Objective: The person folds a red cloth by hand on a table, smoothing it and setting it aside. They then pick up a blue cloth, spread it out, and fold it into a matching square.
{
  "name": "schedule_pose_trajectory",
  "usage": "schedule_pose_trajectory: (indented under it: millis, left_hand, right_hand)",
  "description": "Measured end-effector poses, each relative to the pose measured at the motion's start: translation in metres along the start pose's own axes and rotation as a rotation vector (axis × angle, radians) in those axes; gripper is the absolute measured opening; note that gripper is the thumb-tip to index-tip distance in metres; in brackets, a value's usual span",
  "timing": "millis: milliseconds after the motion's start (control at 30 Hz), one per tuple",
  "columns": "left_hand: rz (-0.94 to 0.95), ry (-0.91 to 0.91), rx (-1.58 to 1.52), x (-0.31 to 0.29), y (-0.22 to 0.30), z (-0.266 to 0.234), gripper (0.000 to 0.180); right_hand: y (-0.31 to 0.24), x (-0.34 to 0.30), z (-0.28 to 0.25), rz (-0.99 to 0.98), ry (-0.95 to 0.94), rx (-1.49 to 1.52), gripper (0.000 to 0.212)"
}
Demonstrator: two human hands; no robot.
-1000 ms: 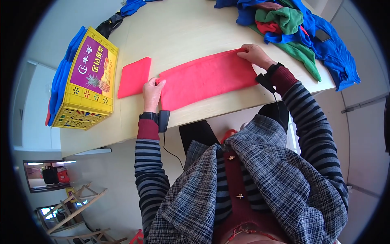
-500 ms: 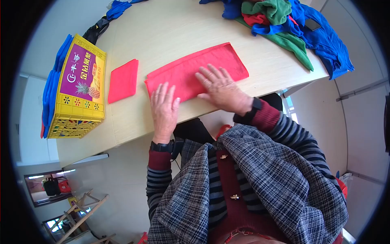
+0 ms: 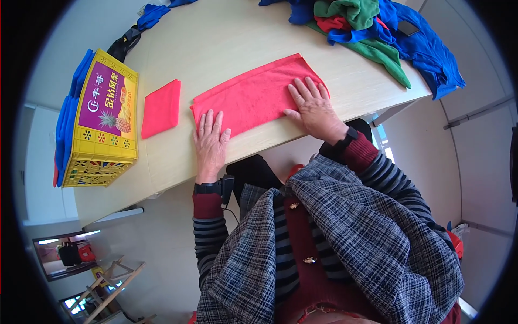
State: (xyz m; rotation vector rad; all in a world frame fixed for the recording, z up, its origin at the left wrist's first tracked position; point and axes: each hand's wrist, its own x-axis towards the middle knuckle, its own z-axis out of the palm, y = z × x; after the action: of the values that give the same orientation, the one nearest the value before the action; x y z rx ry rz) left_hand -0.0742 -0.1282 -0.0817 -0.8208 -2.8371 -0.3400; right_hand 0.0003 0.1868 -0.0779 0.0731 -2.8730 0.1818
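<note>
A red towel (image 3: 253,94), folded into a long strip, lies across the table in front of me. My left hand (image 3: 211,143) rests flat at its near left corner, fingers stretched over the cloth. On the towel's right end my right hand (image 3: 315,110) is spread with the palm down and the thumb out to the left. Neither hand grips anything. Left of the strip lies a smaller red towel (image 3: 161,109), folded into a compact rectangle and touched by neither hand.
A yellow plastic crate (image 3: 102,119) with blue cloths (image 3: 67,124) along its far side stands at the table's left. Blue, green and red cloths are heaped at the back right (image 3: 372,46), with a dark flat phone-like object (image 3: 408,28) on them. The table's (image 3: 216,48) near edge runs below my hands.
My right hand has slid right along the towel to its right end, and the cloth looks smoother. My left hand has shifted slightly left and nearer to me.
</note>
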Motion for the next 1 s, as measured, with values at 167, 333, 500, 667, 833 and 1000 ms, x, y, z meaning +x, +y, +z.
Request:
schedule_pose_trajectory:
  millis: [167,333,500,667,833,1000]
  left_hand:
    - [-0.116,-0.010,-0.009,0.003,-0.020,-0.001,0.061]
    - [-0.186,0.082,0.005,0.004,-0.040,0.000,0.063]
    - [-0.403,0.112,0.052,0.025,-0.011,-0.014,0.059]
    - [-0.537,0.129,-0.034,0.034,-0.020,-0.011,0.049]
    - [-0.619,-0.010,-0.188,0.028,-0.018,-0.014,0.041]
    - [-0.586,0.170,-1.276,-0.011,-0.021,-0.006,0.039]
  right_hand:
    - [0.020,0.010,-0.006,0.064,-0.056,0.007,0.072]
    - [0.009,0.027,-0.016,0.081,-0.119,-0.070,0.070]
    - [-0.003,0.041,-0.001,0.033,-0.100,-0.022,0.068]
    - [-0.007,0.046,0.007,0.001,-0.104,-0.041,0.068]
    - [-0.004,0.034,0.007,-0.017,-0.118,-0.056,0.069]
    - [-0.001,0.015,0.003,-0.065,-0.115,-0.055,0.069]
